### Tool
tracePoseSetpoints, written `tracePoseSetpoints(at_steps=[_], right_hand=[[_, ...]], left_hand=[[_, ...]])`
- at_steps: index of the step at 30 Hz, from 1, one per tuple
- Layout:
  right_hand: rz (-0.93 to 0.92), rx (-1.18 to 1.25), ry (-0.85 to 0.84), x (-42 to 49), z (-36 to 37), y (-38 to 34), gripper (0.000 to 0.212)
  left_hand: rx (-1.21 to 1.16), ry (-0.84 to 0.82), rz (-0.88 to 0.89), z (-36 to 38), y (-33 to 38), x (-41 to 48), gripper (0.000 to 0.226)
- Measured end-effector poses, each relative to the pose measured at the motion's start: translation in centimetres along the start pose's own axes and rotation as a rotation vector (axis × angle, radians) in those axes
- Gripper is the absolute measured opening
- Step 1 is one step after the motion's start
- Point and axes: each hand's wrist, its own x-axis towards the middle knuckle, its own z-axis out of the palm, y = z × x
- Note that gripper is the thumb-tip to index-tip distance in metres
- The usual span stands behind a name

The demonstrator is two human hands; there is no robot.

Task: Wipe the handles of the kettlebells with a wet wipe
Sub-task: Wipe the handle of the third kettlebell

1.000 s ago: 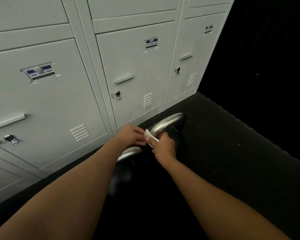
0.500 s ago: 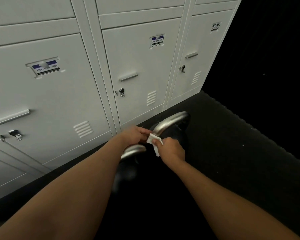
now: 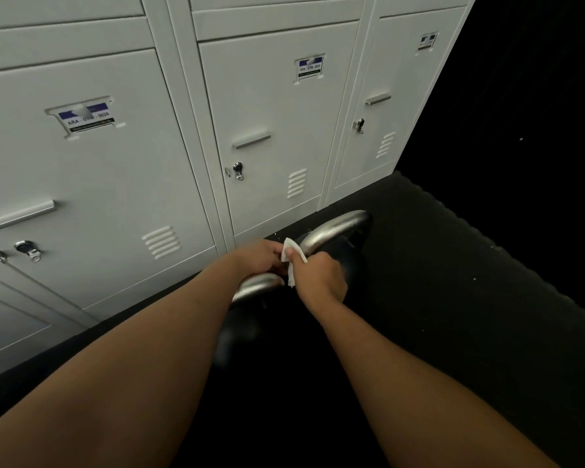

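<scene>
- Wipe (image 3: 290, 248) is sitting between both hands, above the gap between the two handles.
- The right hand (image 3: 321, 276) is pinching the wipe with thumb and curled fingers; the left hand (image 3: 260, 256) is curling its fingertips onto the other edge.
- The near handle (image 3: 259, 288) is lying just under the left hand, running lower left to upper right; the far handle (image 3: 335, 228) is lying just beyond the right hand, similarly angled.
- Both kettlebells are standing on the black floor (image 3: 453, 298) beside the lockers (image 3: 267, 113).
- The right hand is sitting nearer the far handle, probably the next target.
</scene>
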Motion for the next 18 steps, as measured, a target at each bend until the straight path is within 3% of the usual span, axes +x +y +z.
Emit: tracePoseSetpoints(at_steps=[6, 10, 15, 18], right_hand=[[-0.007, -0.048, -0.029, 0.0, -0.7, 2.1, 0.063], [-0.026, 0.001, -0.035, 0.3, -0.6, 0.4, 0.06], [0.046, 0.078, -0.045, 0.4, -0.8, 1.4, 0.066], [0.045, 0.127, -0.021, 0.7, -0.8, 0.0, 0.057]], left_hand=[[-0.037, -0.029, 0.004, 0.1, 0.0, -0.1, 0.032], [0.057, 0.041, -0.002, 0.2, 0.7, -0.2, 0.027], [-0.072, -0.009, -0.019, 0.3, 0.5, 0.0, 0.032], [-0.075, 0.006, 0.003, 0.5, 0.7, 0.0, 0.023]])
